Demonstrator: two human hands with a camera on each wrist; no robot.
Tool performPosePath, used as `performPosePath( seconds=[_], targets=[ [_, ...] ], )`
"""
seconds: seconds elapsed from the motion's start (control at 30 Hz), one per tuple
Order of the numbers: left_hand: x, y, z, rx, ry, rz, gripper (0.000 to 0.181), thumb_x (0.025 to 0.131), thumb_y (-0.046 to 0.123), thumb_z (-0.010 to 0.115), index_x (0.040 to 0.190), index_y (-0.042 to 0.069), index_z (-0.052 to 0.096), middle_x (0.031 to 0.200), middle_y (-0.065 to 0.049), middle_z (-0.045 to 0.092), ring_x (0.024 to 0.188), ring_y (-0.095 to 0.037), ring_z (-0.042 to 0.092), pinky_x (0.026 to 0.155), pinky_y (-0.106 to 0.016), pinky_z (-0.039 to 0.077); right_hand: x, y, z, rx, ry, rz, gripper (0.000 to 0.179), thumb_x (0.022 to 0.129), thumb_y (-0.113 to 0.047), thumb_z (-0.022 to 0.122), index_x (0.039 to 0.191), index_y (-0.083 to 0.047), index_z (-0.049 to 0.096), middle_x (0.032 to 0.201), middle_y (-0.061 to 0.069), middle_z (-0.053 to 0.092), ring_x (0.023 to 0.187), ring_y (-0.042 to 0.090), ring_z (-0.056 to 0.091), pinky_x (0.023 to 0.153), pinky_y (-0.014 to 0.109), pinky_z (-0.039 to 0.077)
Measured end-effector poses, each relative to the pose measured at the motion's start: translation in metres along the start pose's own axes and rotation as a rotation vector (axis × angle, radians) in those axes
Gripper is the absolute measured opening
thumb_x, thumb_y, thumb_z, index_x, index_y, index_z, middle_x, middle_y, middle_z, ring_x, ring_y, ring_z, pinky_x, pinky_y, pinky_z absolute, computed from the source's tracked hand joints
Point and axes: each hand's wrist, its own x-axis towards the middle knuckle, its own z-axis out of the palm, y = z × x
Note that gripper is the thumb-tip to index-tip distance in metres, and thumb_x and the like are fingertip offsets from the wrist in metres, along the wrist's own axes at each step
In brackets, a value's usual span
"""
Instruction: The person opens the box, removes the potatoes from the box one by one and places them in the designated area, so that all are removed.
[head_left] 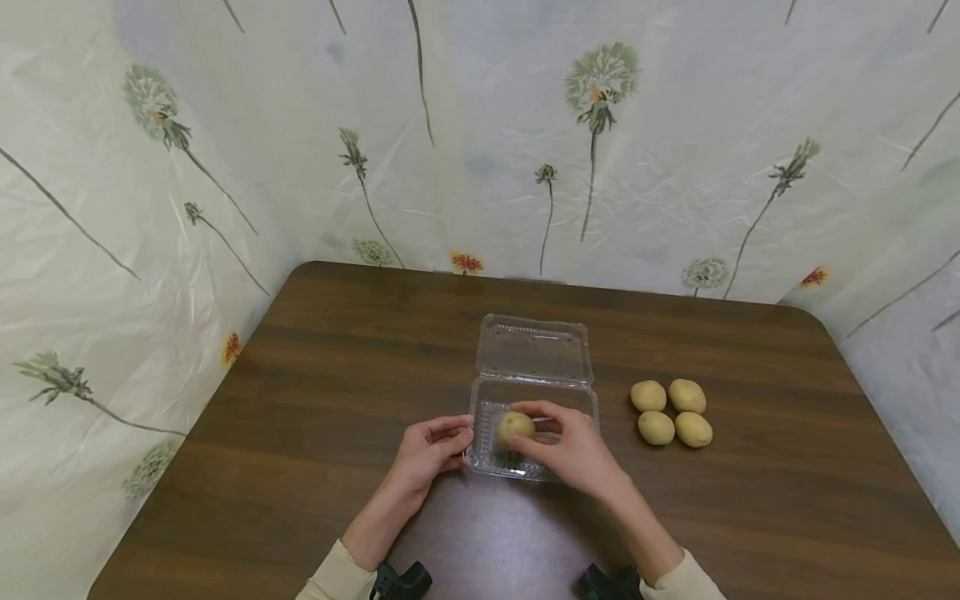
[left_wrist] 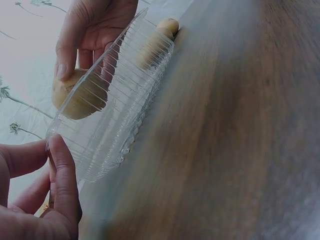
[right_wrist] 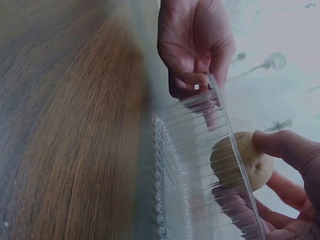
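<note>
A clear plastic clamshell container [head_left: 487, 454] lies on the table with its lid [head_left: 534, 350] folded back away from me. My left hand [head_left: 431, 454] pinches the left rim of its base between thumb and fingers. In my right hand [head_left: 573, 450] is a potato [head_left: 516, 427], gripped between thumb and fingertips over the left part of the base. The left wrist view shows this potato [left_wrist: 75, 97] partly below the container's rim, behind the clear wall. From the right wrist, the thumb [right_wrist: 280, 145] presses on one side of the potato [right_wrist: 255, 165].
Several more potatoes [head_left: 671, 412] sit grouped on the wooden table [head_left: 360, 350], to the right of the container. A plastic sheet with a dandelion print [head_left: 480, 125] hangs behind the table and along its sides. Dark wrist devices [head_left: 401, 581] show at the lower edge.
</note>
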Motion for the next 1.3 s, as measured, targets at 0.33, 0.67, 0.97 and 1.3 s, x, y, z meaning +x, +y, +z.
performPosePath(
  seconds=[0.33, 0.67, 0.97, 1.3],
  targets=[
    [0.001, 0.000, 0.000, -0.005, -0.014, 0.010, 0.039, 0.089, 0.005, 0.071, 0.123, -0.012, 0.060, 0.089, -0.004, 0.065, 0.074, -0.010, 0.061, 0.066, -0.026, 0.055, -0.007, 0.000, -0.004, 0.017, 0.035, -0.005, 0.044, 0.083, -0.022, 0.081, 0.123, -0.009, 0.067, 0.119, 0.010, 0.066, 0.103, 0.032, 0.065, 0.075, 0.028, 0.056],
    [0.002, -0.001, 0.000, -0.013, -0.014, 0.014, 0.039, 0.089, 0.004, 0.071, 0.122, -0.013, 0.060, 0.089, -0.004, 0.065, 0.073, -0.010, 0.061, 0.065, -0.026, 0.055, -0.014, -0.001, -0.009, 0.015, 0.057, 0.007, 0.042, 0.082, -0.022, 0.082, 0.121, -0.015, 0.068, 0.119, 0.006, 0.066, 0.102, 0.030, 0.066, 0.075, 0.028, 0.056],
    [0.000, 0.000, 0.001, 0.001, -0.014, 0.009, 0.039, 0.089, 0.005, 0.071, 0.122, -0.012, 0.060, 0.090, -0.004, 0.065, 0.075, -0.012, 0.061, 0.065, -0.025, 0.055, -0.019, 0.001, -0.014, 0.024, 0.070, -0.004, 0.045, 0.082, -0.023, 0.082, 0.122, -0.011, 0.067, 0.120, 0.007, 0.065, 0.102, 0.032, 0.066, 0.075, 0.027, 0.056],
    [-0.001, 0.001, 0.001, 0.015, -0.006, 0.006, 0.039, 0.089, 0.007, 0.071, 0.123, -0.010, 0.061, 0.091, -0.004, 0.065, 0.076, -0.012, 0.061, 0.067, -0.026, 0.055, -0.027, 0.000, -0.019, 0.019, 0.086, -0.002, 0.045, 0.083, -0.025, 0.081, 0.122, -0.010, 0.067, 0.120, 0.007, 0.065, 0.102, 0.028, 0.066, 0.075, 0.027, 0.056]
  ],
)
